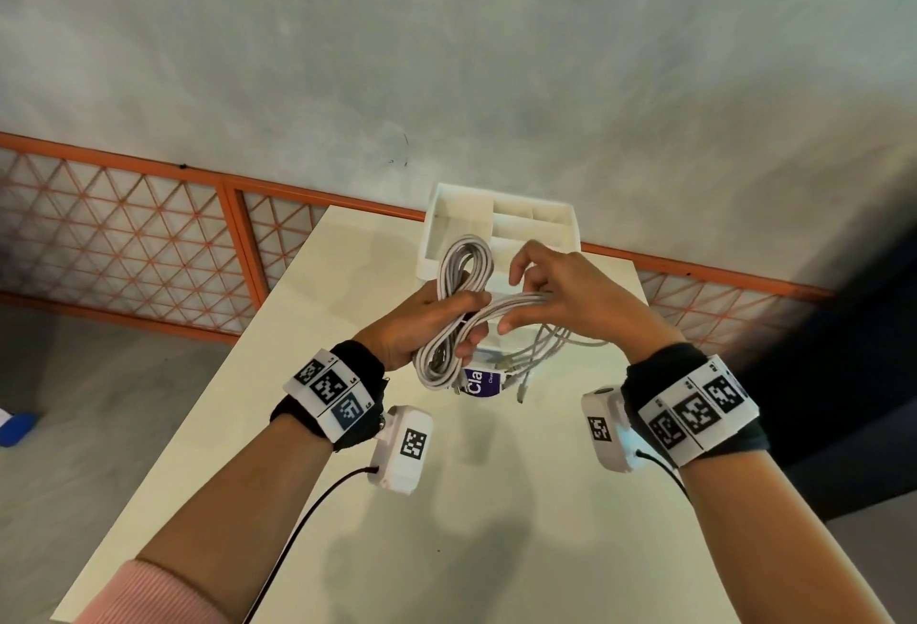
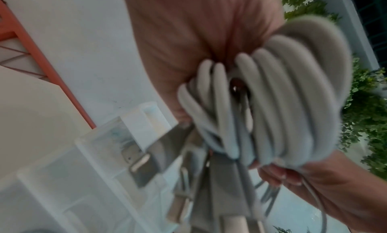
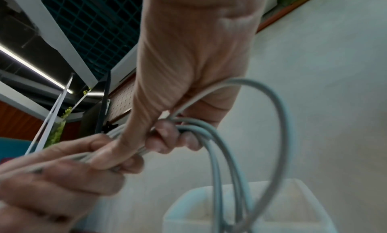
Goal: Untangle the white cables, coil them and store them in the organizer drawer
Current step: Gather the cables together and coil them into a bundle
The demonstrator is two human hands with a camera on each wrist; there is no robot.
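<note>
My left hand (image 1: 464, 326) grips a bundle of white cables (image 1: 459, 276) wound in a figure-eight, held up above the table. Loose strands run from the bundle to the right, where my right hand (image 1: 521, 301) holds them with curled fingers. The left wrist view shows the white cables (image 2: 272, 104) as thick loops against my left palm, with metal plugs (image 2: 144, 167) hanging below. In the right wrist view, cable loops (image 3: 220, 145) hang from my right hand's fingers (image 3: 167, 137). The white organizer drawer (image 1: 536, 211) stands open at the table's far end, just behind both hands.
A white box with a purple label (image 1: 479, 383) lies on the white table (image 1: 496, 524) under the hanging cable ends. An orange lattice railing (image 1: 149, 236) runs behind the table along the wall. Grey floor lies to the left.
</note>
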